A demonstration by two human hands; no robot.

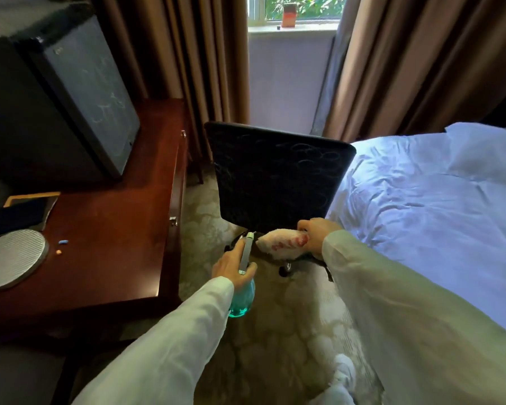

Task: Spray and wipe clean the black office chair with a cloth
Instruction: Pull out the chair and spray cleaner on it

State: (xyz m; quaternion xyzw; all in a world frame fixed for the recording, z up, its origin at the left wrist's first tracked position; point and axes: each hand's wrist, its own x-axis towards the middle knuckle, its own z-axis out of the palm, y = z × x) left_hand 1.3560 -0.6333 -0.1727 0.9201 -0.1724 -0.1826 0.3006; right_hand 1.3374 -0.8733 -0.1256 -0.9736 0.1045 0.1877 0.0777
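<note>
Left hand [231, 266] clamped around neck of teal spray bottle [243, 299], nozzle aimed toward lower edge of black office chair [278, 173]; right hand [316, 236] gripping bunched pink-and-white cloth [281, 244] just under backrest, near chair base. Risk of overspray drifting onto white bedding [427, 206] touching chair's right side, or onto dark wooden desk [108, 235] to left. Risk too of chair rolling away on castors under wiping pressure, neither hand bracing it.
</note>
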